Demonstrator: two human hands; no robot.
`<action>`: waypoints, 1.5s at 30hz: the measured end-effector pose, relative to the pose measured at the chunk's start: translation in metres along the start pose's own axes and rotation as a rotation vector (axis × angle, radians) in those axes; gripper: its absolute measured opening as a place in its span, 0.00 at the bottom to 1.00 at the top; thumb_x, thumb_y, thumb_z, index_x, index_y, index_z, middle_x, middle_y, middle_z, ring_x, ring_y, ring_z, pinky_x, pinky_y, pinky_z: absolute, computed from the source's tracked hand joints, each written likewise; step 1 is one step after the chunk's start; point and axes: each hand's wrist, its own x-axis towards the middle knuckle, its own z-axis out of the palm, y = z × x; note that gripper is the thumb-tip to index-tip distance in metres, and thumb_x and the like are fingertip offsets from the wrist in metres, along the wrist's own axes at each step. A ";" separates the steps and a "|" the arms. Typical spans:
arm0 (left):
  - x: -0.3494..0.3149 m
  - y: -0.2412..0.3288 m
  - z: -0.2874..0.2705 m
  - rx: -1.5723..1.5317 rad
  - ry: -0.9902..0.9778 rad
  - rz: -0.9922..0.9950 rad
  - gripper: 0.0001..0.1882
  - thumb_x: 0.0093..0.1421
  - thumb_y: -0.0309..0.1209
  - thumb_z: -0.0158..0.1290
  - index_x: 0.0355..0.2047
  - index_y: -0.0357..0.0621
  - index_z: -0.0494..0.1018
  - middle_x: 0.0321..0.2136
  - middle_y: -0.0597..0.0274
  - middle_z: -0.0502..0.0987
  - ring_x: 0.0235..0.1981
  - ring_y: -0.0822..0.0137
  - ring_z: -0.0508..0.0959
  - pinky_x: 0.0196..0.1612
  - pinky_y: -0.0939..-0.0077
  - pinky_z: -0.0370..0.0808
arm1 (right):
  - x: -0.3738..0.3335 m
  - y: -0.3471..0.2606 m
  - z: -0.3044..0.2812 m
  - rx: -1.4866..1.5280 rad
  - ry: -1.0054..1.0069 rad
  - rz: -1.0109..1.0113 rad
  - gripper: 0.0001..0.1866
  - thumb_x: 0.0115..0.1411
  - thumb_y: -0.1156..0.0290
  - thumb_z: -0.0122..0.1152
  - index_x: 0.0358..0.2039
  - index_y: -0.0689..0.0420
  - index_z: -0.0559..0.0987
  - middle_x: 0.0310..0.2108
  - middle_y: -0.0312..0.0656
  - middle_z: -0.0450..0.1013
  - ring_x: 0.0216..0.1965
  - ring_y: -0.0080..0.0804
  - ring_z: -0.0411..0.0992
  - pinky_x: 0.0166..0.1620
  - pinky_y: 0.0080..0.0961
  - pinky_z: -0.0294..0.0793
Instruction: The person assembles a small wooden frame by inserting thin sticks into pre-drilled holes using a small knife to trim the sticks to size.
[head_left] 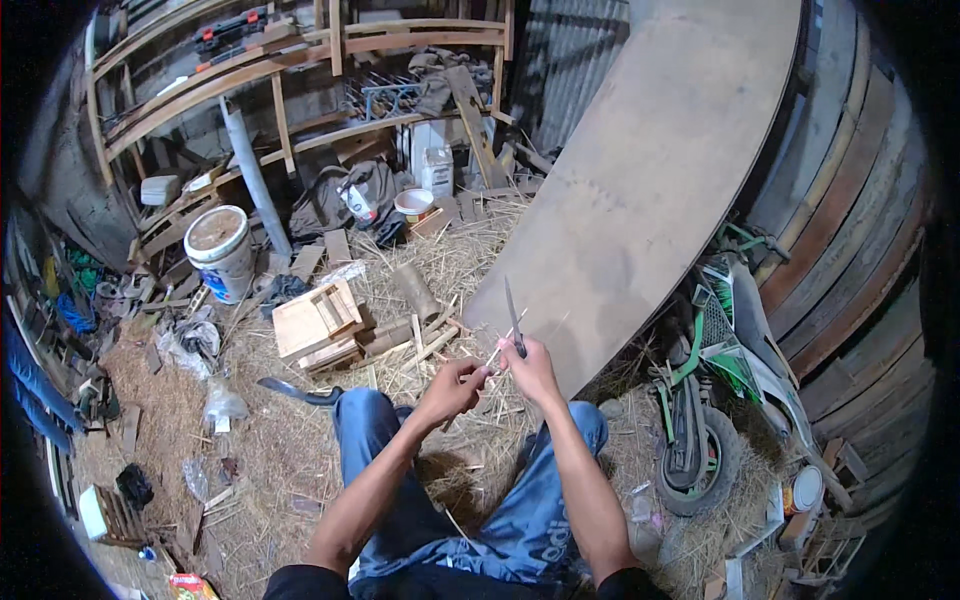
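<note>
Right hand grips a knife, blade pointing far. Left hand, just beside it, pinches a thin stick over straw.

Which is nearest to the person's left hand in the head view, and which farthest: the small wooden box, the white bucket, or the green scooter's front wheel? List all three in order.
Measured from the left hand:
1. Small wooden box, just up and to the left on the straw.
2. Green scooter's front wheel, off to the right, beyond the right hand.
3. White bucket, far up and left, by the grey pipe.
</note>
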 end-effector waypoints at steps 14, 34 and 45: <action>-0.095 0.018 0.009 -0.140 -0.018 0.100 0.12 0.65 0.36 0.45 0.41 0.42 0.72 0.19 0.72 0.65 0.13 0.80 0.62 0.15 0.83 0.59 | -0.078 -0.065 -0.007 0.096 -0.034 -0.038 0.16 0.60 0.61 0.53 0.21 0.59 0.75 0.15 0.32 0.69 0.17 0.17 0.63 0.22 0.20 0.61; -0.105 0.016 0.010 -0.257 0.075 0.090 0.14 0.66 0.37 0.43 0.45 0.44 0.72 0.19 0.75 0.64 0.17 0.81 0.60 0.19 0.85 0.58 | -0.069 -0.078 0.002 -0.016 -0.242 -0.122 0.14 0.63 0.64 0.51 0.37 0.62 0.77 0.20 0.33 0.70 0.23 0.16 0.66 0.28 0.18 0.66; -0.025 0.015 -0.027 -0.114 0.095 0.251 0.15 0.66 0.39 0.42 0.42 0.41 0.71 0.21 0.74 0.65 0.19 0.82 0.61 0.20 0.86 0.59 | 0.043 -0.040 0.007 -0.364 -0.265 -0.425 0.15 0.59 0.65 0.51 0.25 0.64 0.77 0.20 0.51 0.73 0.22 0.40 0.73 0.29 0.32 0.70</action>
